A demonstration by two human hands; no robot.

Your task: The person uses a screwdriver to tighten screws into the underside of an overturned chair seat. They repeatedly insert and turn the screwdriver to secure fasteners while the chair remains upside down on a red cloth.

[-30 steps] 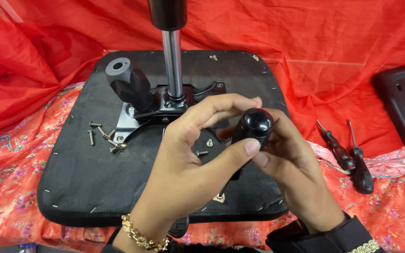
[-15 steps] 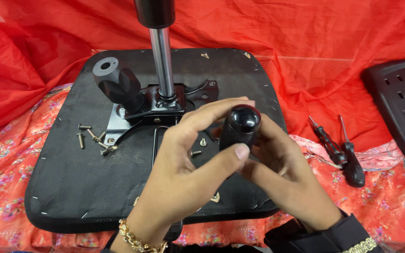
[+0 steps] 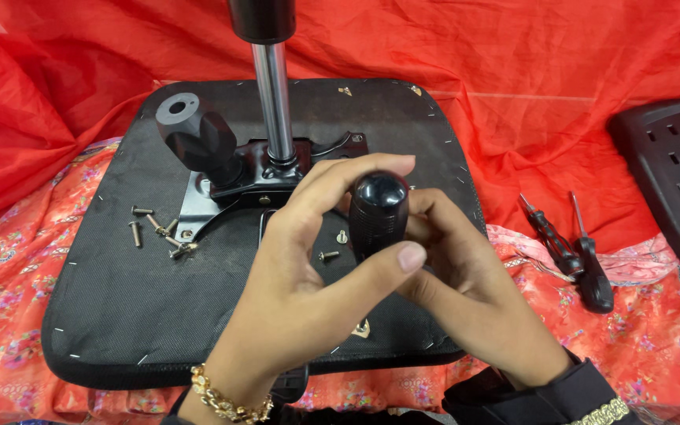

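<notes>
A black ribbed knob handle (image 3: pixel 378 214) stands upright between both my hands, above an upturned black chair seat (image 3: pixel 120 299). My left hand (image 3: pixel 308 275), with a gold bracelet, wraps around it from the left, thumb across its front. My right hand (image 3: pixel 474 291) cups it from behind and the right. A metal mechanism plate (image 3: pixel 222 193) is on the seat's underside, with a chrome gas cylinder (image 3: pixel 275 102) rising from it and a large black knob (image 3: pixel 194 138) sticking out to the left. What the handle attaches to is hidden by my hands.
Several loose screws (image 3: pixel 155 228) lie on the seat left of the plate, two more (image 3: pixel 334 245) near my left hand. Two black-handled screwdrivers (image 3: pixel 576 256) lie on the patterned cloth at right. A black slotted plastic panel (image 3: pixel 674 173) sits far right. Red fabric covers the background.
The knob handle has tipped from facing me to standing upright in my hands. My view has shifted slightly, so the seat appears lower and more to the left.
</notes>
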